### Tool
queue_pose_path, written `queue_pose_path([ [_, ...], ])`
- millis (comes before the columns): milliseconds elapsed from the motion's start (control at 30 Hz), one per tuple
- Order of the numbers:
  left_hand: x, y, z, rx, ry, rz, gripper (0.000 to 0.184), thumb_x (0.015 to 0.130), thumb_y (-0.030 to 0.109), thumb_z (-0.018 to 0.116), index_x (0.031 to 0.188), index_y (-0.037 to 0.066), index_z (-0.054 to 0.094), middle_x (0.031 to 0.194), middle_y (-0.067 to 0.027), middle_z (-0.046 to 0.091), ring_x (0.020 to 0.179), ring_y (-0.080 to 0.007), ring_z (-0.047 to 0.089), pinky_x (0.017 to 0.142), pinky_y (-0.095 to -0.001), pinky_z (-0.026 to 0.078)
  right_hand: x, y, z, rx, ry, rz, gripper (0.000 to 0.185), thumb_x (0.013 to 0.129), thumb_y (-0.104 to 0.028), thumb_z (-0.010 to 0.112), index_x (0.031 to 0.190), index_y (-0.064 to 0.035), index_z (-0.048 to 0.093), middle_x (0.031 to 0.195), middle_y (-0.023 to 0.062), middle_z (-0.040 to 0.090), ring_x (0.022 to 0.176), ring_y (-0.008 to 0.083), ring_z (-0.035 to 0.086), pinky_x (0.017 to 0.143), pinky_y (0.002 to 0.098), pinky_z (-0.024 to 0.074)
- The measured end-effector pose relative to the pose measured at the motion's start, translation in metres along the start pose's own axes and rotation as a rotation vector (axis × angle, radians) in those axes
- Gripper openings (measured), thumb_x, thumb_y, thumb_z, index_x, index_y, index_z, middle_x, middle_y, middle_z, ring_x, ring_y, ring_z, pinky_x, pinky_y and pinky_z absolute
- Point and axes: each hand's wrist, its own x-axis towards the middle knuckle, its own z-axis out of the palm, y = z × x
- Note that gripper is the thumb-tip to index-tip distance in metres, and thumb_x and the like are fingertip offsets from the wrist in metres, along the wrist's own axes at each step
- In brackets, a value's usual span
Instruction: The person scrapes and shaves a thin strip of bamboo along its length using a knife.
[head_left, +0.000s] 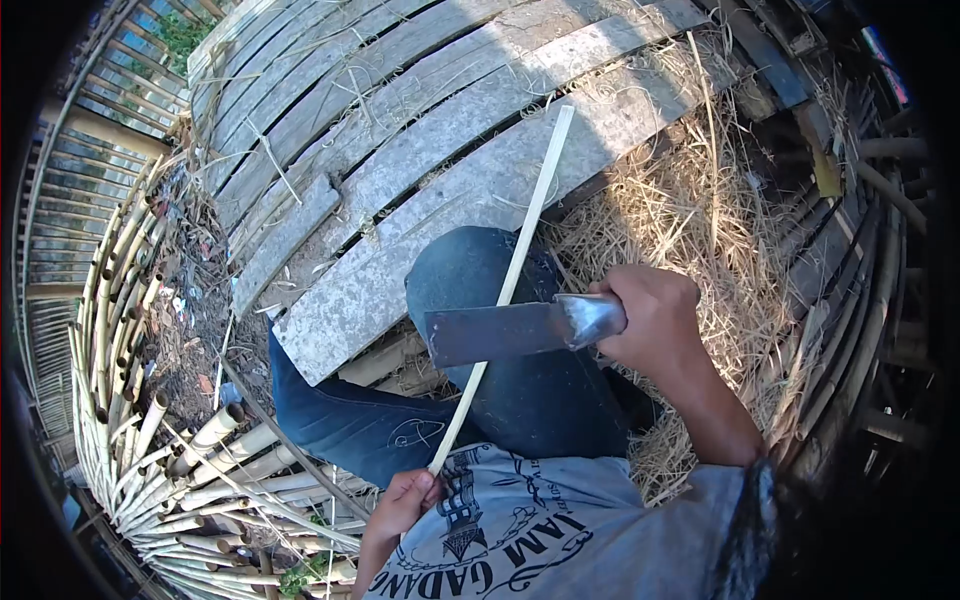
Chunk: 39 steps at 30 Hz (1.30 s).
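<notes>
My right hand (655, 315) is closed around the metal handle of a broad-bladed cleaver (495, 333). Its dark blade points left and lies across a long pale bamboo strip (540, 195), over my raised knee. Whether the blade touches the strip I cannot tell. Down by my shirt, my left hand (405, 500) pinches the strip's near end. From there the strip slants up past the knee, and its far end lies over the wooden planks (450, 165).
Thin shavings (660, 200) are heaped to the right of the planks. Cut bamboo poles (215, 430) are stacked at the lower left. A bamboo slat fence (60, 220) stands on the left, and more poles (850, 320) line the right side.
</notes>
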Motion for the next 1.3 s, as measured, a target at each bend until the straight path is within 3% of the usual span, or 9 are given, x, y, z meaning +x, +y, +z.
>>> queue_pose_path([
  [133, -0.005, -0.001, 0.003, 0.095, -0.009, 0.096, 0.043, 0.102, 0.030, 0.039, 0.067, 0.005, 0.041, 0.060, 0.0047, 0.034, 0.056, -0.0083, 0.028, 0.052, -0.0248, 0.027, 0.032, 0.024, 0.012, -0.114, -0.070, -0.042, 0.020, 0.059, -0.013, 0.070, 0.070, -0.0064, 0.054, 0.063, 0.0108, 0.059, 0.058, 0.0309, 0.060, 0.057, 0.0416, 0.0484],
  [267, -0.012, -0.007, 0.003, 0.027, -0.014, 0.015, 0.046, 0.101, 0.033, 0.038, 0.066, 0.005, 0.039, 0.060, 0.0033, 0.035, 0.057, -0.0083, 0.028, 0.052, -0.0244, 0.026, 0.083, 0.077, 0.003, -0.169, 0.020, 0.571, 0.020, 0.070, -0.018, 0.067, 0.080, -0.0011, 0.065, 0.071, 0.0195, 0.064, 0.067, 0.0358, 0.064, 0.065, 0.0432, 0.0510],
  [333, -0.014, -0.021, -0.008, -0.027, -0.030, 0.038, 0.047, 0.101, 0.037, 0.037, 0.065, 0.006, 0.038, 0.057, 0.0027, 0.035, 0.053, -0.0082, 0.028, 0.049, -0.0246, 0.025, 0.088, 0.146, 0.001, -0.424, 0.077, 0.631, 0.024, 0.075, -0.020, 0.063, 0.086, 0.0014, 0.068, 0.078, 0.0225, 0.066, 0.072, 0.0360, 0.066, 0.068, 0.0422, 0.0515],
  [533, 0.001, -0.022, -0.020, -0.183, 0.088, 0.115, 0.048, 0.100, 0.040, 0.039, 0.064, 0.008, 0.038, 0.052, 0.0020, 0.035, 0.046, -0.0086, 0.029, 0.043, -0.0249, 0.023, 0.013, 0.158, 0.042, -0.086, 0.115, 0.851, 0.022, 0.076, -0.022, 0.064, 0.078, 0.0000, 0.065, 0.063, 0.0163, 0.061, 0.058, 0.0306, 0.061, 0.059, 0.0380, 0.0466],
  [667, 0.014, 0.011, -0.028, -0.171, -0.021, 0.097, 0.047, 0.099, 0.039, 0.042, 0.065, 0.006, 0.040, 0.053, 0.0028, 0.035, 0.047, -0.0079, 0.030, 0.043, -0.0243, 0.024, -0.035, 0.117, 0.068, 0.143, 0.108, 0.822, 0.025, 0.077, -0.020, 0.066, 0.068, 0.0018, 0.058, 0.054, 0.0085, 0.051, 0.048, 0.0171, 0.048, 0.052, 0.0336, 0.0407],
  [767, 0.021, 0.054, -0.028, 0.261, 0.075, 0.149, 0.042, 0.097, 0.036, 0.048, 0.071, 0.004, 0.046, 0.057, 0.0033, 0.036, 0.050, -0.0061, 0.035, 0.044, -0.0225, 0.029, -0.034, 0.095, 0.056, 0.253, 0.137, 0.836, 0.028, 0.078, -0.022, 0.068, 0.066, -0.0004, 0.056, 0.053, 0.0043, 0.051, 0.048, 0.0131, 0.046, 0.050, 0.0324, 0.0389],
  [1000, 0.050, 0.124, 0.005, 0.242, -0.160, 0.003, 0.041, 0.101, 0.039, 0.037, 0.076, 0.006, 0.043, 0.059, 0.0030, 0.037, 0.050, -0.0060, 0.032, 0.043, -0.0229, 0.026, -0.052, 0.041, 0.012, 0.850, 0.478, 0.876, 0.029, 0.084, -0.022, 0.067, 0.066, -0.0040, 0.053, 0.053, -0.0017, 0.048, 0.048, 0.0078, 0.045, 0.048, 0.0246, 0.0389],
  [1167, 0.053, 0.127, 0.039, 0.376, -0.220, -0.096, 0.042, 0.101, 0.039, 0.033, 0.076, 0.007, 0.043, 0.058, 0.0026, 0.039, 0.050, -0.0060, 0.034, 0.044, -0.0223, 0.028, -0.098, 0.037, -0.008, 0.882, 0.344, 0.667, 0.042, 0.097, -0.036, 0.042, 0.073, -0.0021, 0.050, 0.060, 0.0008, 0.049, 0.054, 0.0083, 0.049, 0.050, 0.0236, 0.0411],
  [1300, 0.044, 0.129, 0.056, 0.865, -0.031, 0.114, 0.039, 0.100, 0.030, 0.038, 0.078, 0.000, 0.047, 0.052, -0.0065, 0.044, 0.046, -0.0151, 0.042, 0.045, -0.0331, 0.033, -0.092, 0.028, -0.013, 0.522, 0.090, 0.532, 0.036, 0.090, -0.033, 0.058, 0.074, -0.0016, 0.050, 0.057, 0.0058, 0.048, 0.051, 0.0162, 0.049, 0.051, 0.0299, 0.0419],
])
